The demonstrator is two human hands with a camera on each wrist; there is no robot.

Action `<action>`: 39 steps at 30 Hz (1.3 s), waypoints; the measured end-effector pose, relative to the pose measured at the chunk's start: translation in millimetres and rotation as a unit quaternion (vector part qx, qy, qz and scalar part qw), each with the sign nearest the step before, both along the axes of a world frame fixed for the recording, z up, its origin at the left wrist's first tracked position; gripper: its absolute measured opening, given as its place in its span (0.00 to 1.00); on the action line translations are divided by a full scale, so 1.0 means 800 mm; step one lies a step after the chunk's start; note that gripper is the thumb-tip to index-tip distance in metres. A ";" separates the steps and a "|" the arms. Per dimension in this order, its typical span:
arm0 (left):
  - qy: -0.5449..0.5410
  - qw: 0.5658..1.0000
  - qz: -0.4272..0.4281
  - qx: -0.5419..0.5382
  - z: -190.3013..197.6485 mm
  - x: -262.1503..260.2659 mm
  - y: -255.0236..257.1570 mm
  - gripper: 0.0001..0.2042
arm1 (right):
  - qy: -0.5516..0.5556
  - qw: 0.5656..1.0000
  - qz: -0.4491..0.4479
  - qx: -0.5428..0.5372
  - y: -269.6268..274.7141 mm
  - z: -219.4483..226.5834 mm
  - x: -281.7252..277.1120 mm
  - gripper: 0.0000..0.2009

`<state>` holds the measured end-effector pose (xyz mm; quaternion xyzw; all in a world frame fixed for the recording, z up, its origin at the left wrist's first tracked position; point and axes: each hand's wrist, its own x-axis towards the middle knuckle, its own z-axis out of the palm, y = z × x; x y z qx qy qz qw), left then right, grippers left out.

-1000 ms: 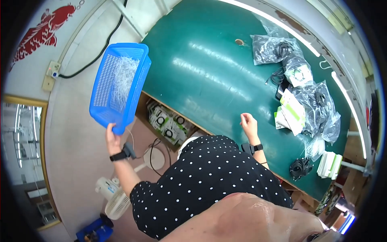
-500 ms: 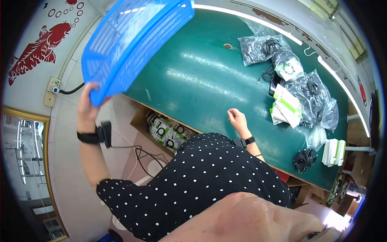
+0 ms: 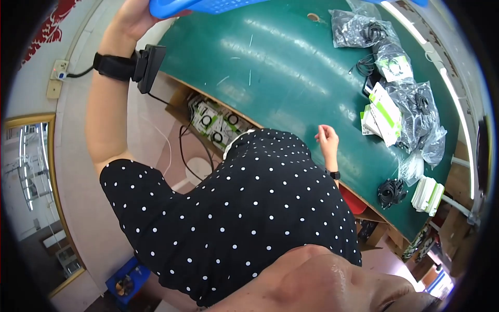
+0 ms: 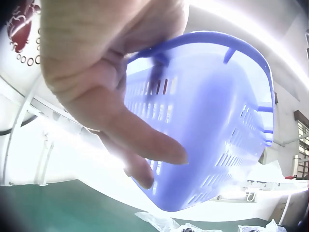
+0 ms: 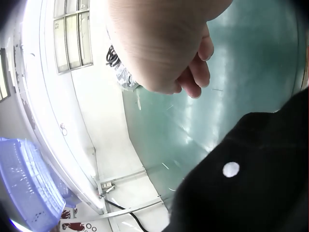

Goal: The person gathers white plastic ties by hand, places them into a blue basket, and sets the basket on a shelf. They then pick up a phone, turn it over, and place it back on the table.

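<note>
My left hand [image 3: 136, 21] is raised at the top of the head view, gripping the rim of a blue plastic basket [image 3: 223, 6] that is mostly cut off by the upper edge. In the left wrist view the left hand [image 4: 111, 92] has its thumb and fingers round one end of the slotted basket [image 4: 203, 111], held in the air. The basket [image 5: 29, 179] also shows at the lower left of the right wrist view. My right hand [image 3: 328, 141] hangs loosely curled over the green table [image 3: 291, 93], holding nothing. Thin clear strips [image 3: 223, 80] lie scattered on the tabletop.
Plastic bags with black cables [image 3: 358, 30] and white-green cards [image 3: 385, 114] line the table's right side. A black cable coil [image 3: 391, 193] and a card stack [image 3: 428, 195] sit near its right corner. An open box [image 3: 215, 122] of packages stands below the left edge.
My left hand has lifted the basket higher and toward the table, largely beyond the top of the head view. More thin strips show on the tabletop. The right hand remains over the table.
</note>
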<state>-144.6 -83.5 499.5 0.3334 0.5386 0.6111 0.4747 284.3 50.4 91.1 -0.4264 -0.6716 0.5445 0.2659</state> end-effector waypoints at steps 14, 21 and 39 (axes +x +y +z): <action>0.033 0.969 -0.080 0.233 -0.178 0.050 -0.070 0.19 | 0.252 0.919 -0.038 -0.302 0.073 0.137 0.005 0.24; 0.113 0.987 0.049 -0.103 -0.318 0.076 -0.043 0.16 | 0.293 0.879 -0.012 -0.376 0.065 0.110 -0.003 0.30; -0.024 0.989 0.045 -0.141 -0.523 0.111 0.003 0.30 | 0.190 0.858 -0.241 -0.412 0.117 -0.052 0.063 0.16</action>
